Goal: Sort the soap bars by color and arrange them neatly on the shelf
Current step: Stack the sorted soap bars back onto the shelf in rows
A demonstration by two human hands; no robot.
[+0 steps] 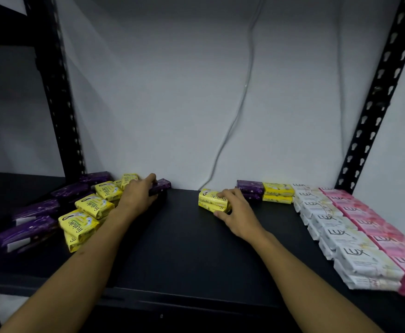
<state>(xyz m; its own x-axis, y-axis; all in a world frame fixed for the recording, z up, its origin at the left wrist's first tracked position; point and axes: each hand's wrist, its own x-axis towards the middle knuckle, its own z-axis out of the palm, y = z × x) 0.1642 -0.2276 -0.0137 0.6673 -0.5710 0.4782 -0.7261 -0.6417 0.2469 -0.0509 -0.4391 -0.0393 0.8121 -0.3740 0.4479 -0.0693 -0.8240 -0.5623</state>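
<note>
On the black shelf [184,248], my left hand [139,192] grips a purple soap bar [161,186] near the back wall. My right hand [236,210] holds a stack of two yellow soap bars [211,200] at the shelf's middle back. On the left lie a loose row of yellow bars [93,206] and purple bars [35,211]. At the back right stand stacked purple bars [249,188] and yellow bars [278,193]. Neat rows of white bars [345,239] and pink bars [374,224] run along the right side.
Black perforated uprights stand at the left [57,92] and right [379,92]. A white cable [242,97] hangs down the grey back wall. The shelf's front edge [172,306] runs below my forearms.
</note>
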